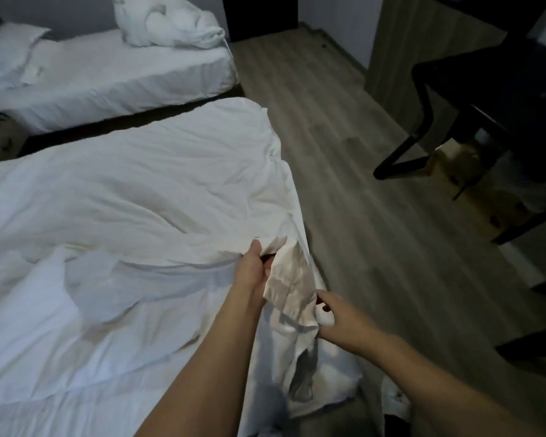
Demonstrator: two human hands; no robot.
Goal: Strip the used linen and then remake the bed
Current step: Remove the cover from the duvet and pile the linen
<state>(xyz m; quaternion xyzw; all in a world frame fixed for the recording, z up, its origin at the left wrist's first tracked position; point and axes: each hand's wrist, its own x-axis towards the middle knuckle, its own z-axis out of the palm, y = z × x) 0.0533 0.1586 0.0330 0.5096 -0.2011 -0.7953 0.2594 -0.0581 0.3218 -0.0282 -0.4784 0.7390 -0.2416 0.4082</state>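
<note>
Hands meet at the near bed's right edge. The left hand (254, 269) has its fingers curled into a fold of the crumpled white duvet cover (133, 197), thumb on top. The right hand (338, 316) pinches the same cover's bunched, cream-tinged edge (292, 291) just beside it, fingers curled round the cloth. The cover lies rumpled across the near bed (76, 342) and spills over its right side toward the grey wood-plank floor (344, 159). A second white bed (114, 77) stands beyond, carrying a heaped white duvet (167, 22). A black chair (454, 99) stands at right.
</note>
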